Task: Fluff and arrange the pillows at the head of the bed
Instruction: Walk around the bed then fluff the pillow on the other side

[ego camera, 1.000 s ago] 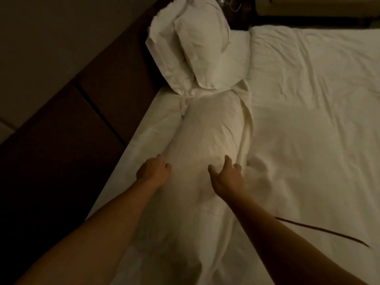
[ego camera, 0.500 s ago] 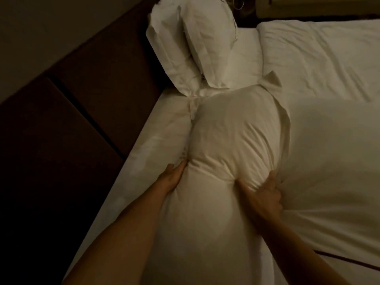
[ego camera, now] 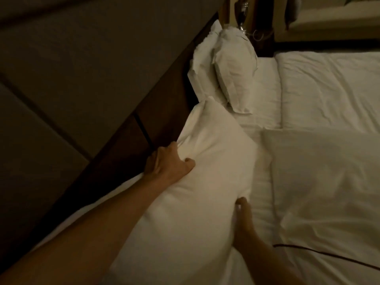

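- Dim, warm light falls over a wide bed dressed in a white fitted sheet [ego camera: 265, 182], seen from the head camera looking down along its left edge.
- Along that edge runs a dark brown wooden headboard [ego camera: 164, 112] with a thin vertical seam, and beyond it rise large grey padded wall panels [ego camera: 82, 68].
- A plump white cotton pillow [ego camera: 205, 171] lies lengthwise on the sheet right beside the headboard, its far corner standing up in a soft point and its cover puckered into creases.
- The left hand [ego camera: 166, 163] grips the pillow's headboard-side edge, fingers curled shut around a bunch of fabric.
- The right hand [ego camera: 243, 219] presses against the pillow's opposite side, mostly hidden behind the bulge; I cannot tell whether its fingers are closed on the fabric.
- Two more wrinkled white pillows [ego camera: 232, 75] stand leaning against the headboard at the far corner, one in front of the other, just beyond the held pillow's tip.
- A rumpled white duvet [ego camera: 329, 161] covers the right part of the bed, folded back short of the pillows.
- A thin dark cord [ego camera: 329, 259] lies across the duvet near the right forearm.
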Action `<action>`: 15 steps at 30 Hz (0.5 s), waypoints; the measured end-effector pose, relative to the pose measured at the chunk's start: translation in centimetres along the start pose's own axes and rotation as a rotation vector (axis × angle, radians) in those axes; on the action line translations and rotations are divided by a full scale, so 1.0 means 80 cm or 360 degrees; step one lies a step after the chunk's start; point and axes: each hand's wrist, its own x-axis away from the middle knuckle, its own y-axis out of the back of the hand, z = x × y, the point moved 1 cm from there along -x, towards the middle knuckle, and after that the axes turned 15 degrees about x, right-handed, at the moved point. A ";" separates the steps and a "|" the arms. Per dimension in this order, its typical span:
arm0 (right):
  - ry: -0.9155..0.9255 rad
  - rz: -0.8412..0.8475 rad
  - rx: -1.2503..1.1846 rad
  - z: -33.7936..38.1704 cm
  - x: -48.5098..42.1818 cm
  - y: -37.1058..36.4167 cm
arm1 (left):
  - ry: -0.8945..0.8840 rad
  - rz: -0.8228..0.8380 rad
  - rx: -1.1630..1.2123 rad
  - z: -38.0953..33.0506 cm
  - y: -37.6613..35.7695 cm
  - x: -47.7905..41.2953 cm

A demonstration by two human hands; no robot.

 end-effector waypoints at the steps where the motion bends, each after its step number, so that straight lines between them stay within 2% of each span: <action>1: -0.0016 0.0063 -0.0094 -0.011 0.009 -0.028 | -0.0100 -0.0066 -0.0125 0.002 0.022 0.004; 3: -0.0063 0.0168 -0.0154 -0.034 0.024 -0.082 | -0.0229 -0.0174 -0.0315 0.012 0.057 0.011; 5: -0.0196 0.0269 -0.0115 -0.058 0.031 -0.128 | -0.0222 -0.0226 -0.0480 0.038 0.079 0.016; 7: -0.0281 0.0335 0.0034 -0.080 0.029 -0.158 | 0.0010 -0.0194 -0.0565 0.081 0.089 0.020; 10: -0.0499 0.0385 0.0367 -0.099 0.034 -0.170 | 0.0380 -0.0063 -0.0452 0.128 0.078 0.036; 12: -0.0603 0.0402 0.0461 -0.106 0.036 -0.165 | 0.0340 -0.0023 -0.0426 0.138 0.054 0.053; 15: -0.0601 0.0429 0.0529 -0.103 0.038 -0.153 | 0.0256 0.0033 -0.0517 0.139 0.024 0.077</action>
